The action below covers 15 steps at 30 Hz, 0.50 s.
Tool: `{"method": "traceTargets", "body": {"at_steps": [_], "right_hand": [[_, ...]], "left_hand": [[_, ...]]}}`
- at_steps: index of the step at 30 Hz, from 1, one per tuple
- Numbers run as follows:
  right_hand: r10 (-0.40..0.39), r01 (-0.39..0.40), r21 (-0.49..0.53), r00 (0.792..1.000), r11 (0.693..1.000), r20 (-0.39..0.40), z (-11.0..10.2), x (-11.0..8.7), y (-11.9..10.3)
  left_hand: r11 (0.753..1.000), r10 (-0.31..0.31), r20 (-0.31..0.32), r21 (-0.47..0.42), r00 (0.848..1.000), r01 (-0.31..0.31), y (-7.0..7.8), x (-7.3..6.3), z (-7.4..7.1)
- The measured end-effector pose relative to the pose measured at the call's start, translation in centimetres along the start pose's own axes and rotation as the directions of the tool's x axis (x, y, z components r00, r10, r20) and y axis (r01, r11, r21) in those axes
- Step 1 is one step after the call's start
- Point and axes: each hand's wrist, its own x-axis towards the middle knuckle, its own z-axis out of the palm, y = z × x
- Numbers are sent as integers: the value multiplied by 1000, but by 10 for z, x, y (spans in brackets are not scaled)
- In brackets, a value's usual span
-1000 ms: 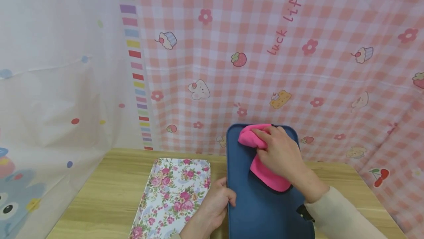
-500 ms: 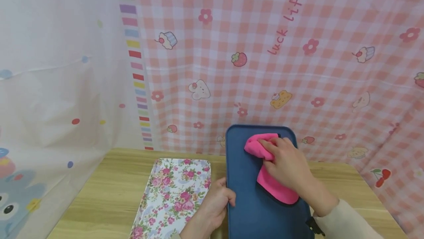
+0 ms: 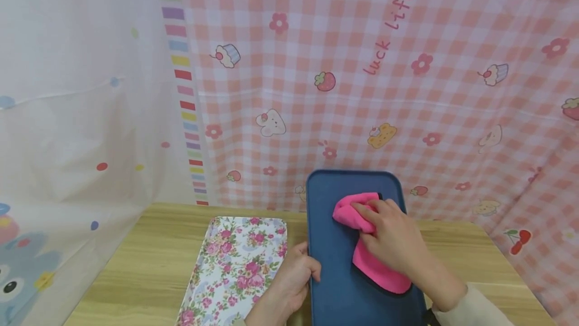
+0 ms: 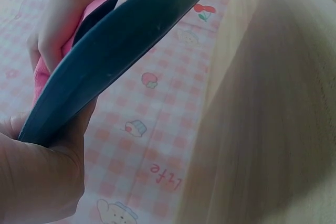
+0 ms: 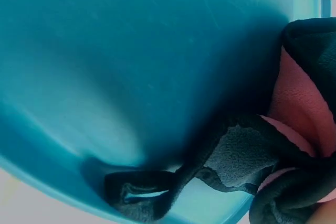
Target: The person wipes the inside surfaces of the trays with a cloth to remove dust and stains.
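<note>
A dark blue tray (image 3: 334, 276) with a raised rim is held up at a tilt over the table. My left hand (image 3: 291, 278) grips its left edge, thumb on the inner face and fingers behind. My right hand (image 3: 395, 238) holds a bunched pink cloth (image 3: 350, 213) with dark edging against the tray's upper middle, and a flap of it hangs below the palm. In the right wrist view the cloth (image 5: 299, 98) shows a grey underside and a loop lying near the rim. The left wrist view catches the tray (image 4: 110, 51) edge-on, lifted off the wood.
A white tray with pink roses (image 3: 239, 265) lies left of the blue one on the wooden table (image 3: 140, 255). Behind stands a pink checked curtain (image 3: 294, 55), close to the blue tray's top edge. A white sheet (image 3: 90, 115) hangs at the left.
My right hand has slid the pink cloth down the tray from near its top edge and slightly right. My left hand keeps its grip, and the tray has hardly shifted.
</note>
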Motion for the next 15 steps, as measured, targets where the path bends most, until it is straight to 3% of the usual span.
{"method": "traceTargets", "body": {"at_steps": [15], "right_hand": [[-128, 126, -31, 990, 992, -59, 7, -25, -8]], "left_hand": [[1000, 20, -34, 16, 999, -20, 1, 0, 0]]}}
